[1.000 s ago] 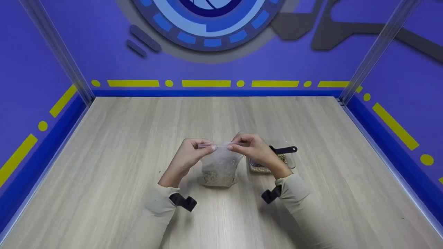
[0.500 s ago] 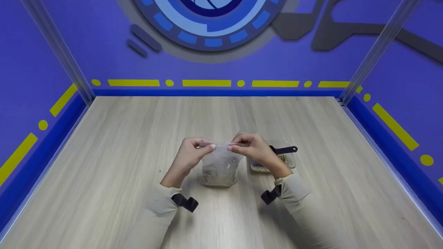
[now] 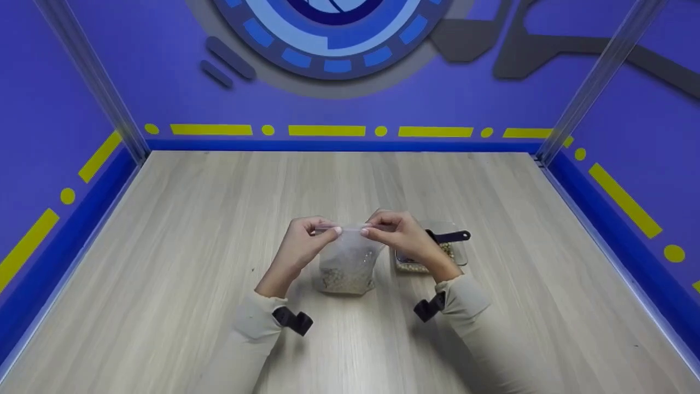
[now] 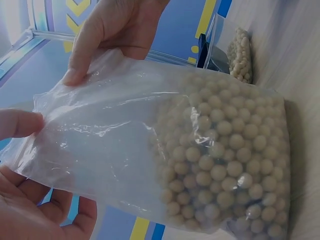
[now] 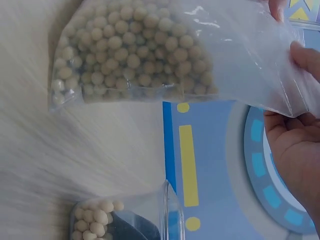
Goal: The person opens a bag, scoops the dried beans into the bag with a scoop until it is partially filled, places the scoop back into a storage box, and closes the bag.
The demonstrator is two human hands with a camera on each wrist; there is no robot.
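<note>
A clear zip bag (image 3: pixel 348 268) stands upright on the table, its lower part filled with small round beige balls (image 4: pixel 225 155). My left hand (image 3: pixel 301 249) pinches the left side of the bag's top edge between thumb and fingers. On the other side, my right hand (image 3: pixel 407 241) pinches the same edge, a short gap from the left thumb. Both wrist views show the bag's upper half slack and creased, with the balls gathered at its bottom. Whether the zip strip is sealed cannot be told.
Behind my right wrist sits a clear rectangular container (image 3: pixel 462 254) holding more beige balls (image 5: pixel 92 220). A black scoop (image 3: pixel 454 237) lies in it, its handle sticking out to the right. The wooden table (image 3: pixel 191 219) is bounded by blue panels (image 3: pixel 339 117).
Almost nothing differs. My left hand has shifted very slightly to the right along the bag's top edge; the right hand, bag and container keep their places.
</note>
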